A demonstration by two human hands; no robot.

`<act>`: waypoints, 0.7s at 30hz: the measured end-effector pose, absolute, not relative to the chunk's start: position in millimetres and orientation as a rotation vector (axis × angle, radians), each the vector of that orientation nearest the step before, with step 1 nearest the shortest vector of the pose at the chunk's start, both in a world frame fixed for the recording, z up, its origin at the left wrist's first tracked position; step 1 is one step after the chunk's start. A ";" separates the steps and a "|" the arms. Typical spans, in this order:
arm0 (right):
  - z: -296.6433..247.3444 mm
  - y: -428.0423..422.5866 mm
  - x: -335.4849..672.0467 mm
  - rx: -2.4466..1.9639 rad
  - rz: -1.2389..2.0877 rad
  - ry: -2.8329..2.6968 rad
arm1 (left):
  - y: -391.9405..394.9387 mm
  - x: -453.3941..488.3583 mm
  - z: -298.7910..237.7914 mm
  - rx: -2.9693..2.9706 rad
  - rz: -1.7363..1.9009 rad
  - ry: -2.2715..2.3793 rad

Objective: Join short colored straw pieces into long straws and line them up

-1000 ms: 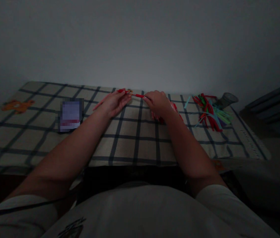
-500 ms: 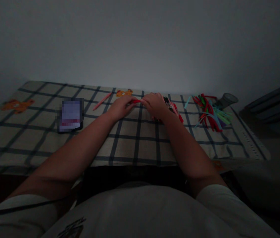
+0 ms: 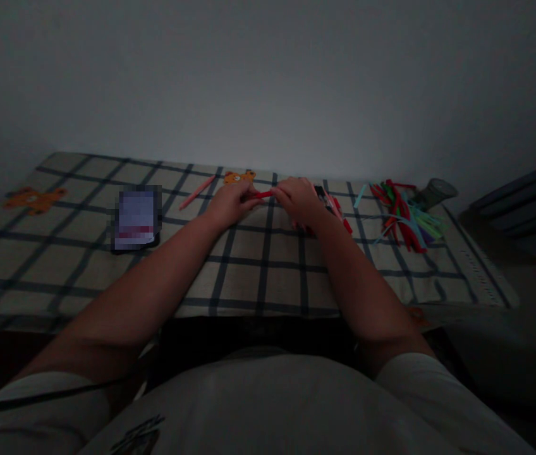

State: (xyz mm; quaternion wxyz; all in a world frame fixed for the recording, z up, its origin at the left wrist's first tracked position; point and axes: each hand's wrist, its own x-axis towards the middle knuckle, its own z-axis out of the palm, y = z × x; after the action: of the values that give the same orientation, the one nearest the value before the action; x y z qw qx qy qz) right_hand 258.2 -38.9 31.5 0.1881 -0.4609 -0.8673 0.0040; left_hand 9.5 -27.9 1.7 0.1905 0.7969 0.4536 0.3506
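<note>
A slim red pen (image 3: 263,194) lies level between my two hands, above the checked cloth. My left hand (image 3: 234,202) is closed on its left end, with the thumb and fingertips pinching it. The right end is pinched by my right hand (image 3: 298,199), whose curled fingers hide part of it. Just beyond my right wrist is a small heap of red, pink and black pens (image 3: 332,205), partly covered by that hand. A pink pen (image 3: 196,193) rests on the cloth to the left of my left hand.
The checked tablecloth (image 3: 244,284) covers a table against a pale wall. A phone-like device with a blurred screen (image 3: 135,218) lies at left. At right are a pile of coloured strips (image 3: 403,218), a single light-blue strip (image 3: 359,196) and a tipped clear cup (image 3: 436,193).
My hands have drawn very slightly apart, so a little more of the red pen shows between them. Both keep their pinch; the things on the table stay put.
</note>
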 end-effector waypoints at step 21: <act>36.7 -44.3 254.6 -1.342 0.030 -2.456 | -26.0 8.7 0.2 2.263 0.953 1.235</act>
State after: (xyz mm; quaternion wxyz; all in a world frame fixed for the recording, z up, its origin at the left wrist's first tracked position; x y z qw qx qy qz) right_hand 254.6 -44.3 36.7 0.1706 -0.4724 -0.8646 0.0106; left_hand 8.7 -26.0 0.2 0.1954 0.8074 0.4405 0.3403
